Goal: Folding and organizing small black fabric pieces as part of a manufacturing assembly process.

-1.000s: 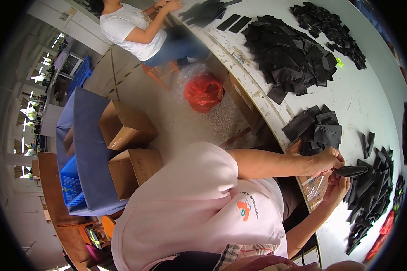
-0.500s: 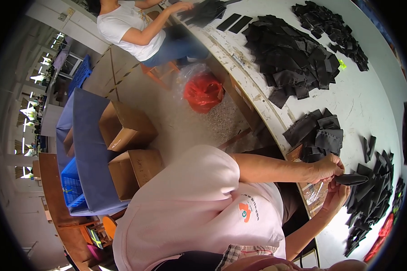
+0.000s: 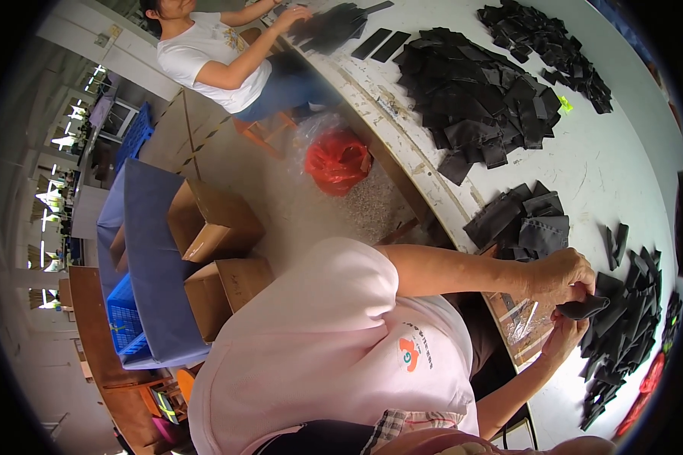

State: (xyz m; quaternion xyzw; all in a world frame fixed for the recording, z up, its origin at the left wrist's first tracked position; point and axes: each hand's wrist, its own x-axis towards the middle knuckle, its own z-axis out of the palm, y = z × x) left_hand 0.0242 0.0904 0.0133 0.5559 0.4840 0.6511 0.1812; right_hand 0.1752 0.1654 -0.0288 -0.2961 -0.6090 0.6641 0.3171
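Note:
My left hand (image 3: 560, 274) is closed, its fingertips on the upper edge of a small, dark fabric piece (image 3: 584, 307) that looks like a folded sleeve or pouch. From below, my right hand (image 3: 563, 337) pinches the same piece near its lower edge. Both hands hold it over the table edge, in front of a heap of black fabric pieces (image 3: 626, 318). Just left of my left hand lies a smaller stack of black pieces (image 3: 542, 231), with visible stitching on one. A folded black strip (image 3: 616, 244) sits alone beyond my hands.
Along the pale table (image 3: 607, 171) are a large black pile (image 3: 482, 98) and another pile (image 3: 546, 49) farther off. A co-worker (image 3: 220, 61) handles black pieces at the far end. Cardboard boxes (image 3: 216, 220), a blue fabric-sided bin (image 3: 155, 258) and a red bag (image 3: 338, 163) stand left.
My left hand has shifted a little farther over the table and turned. The fabric piece now looks bent and wider, less like a straight tube. The whole view has shifted slightly.

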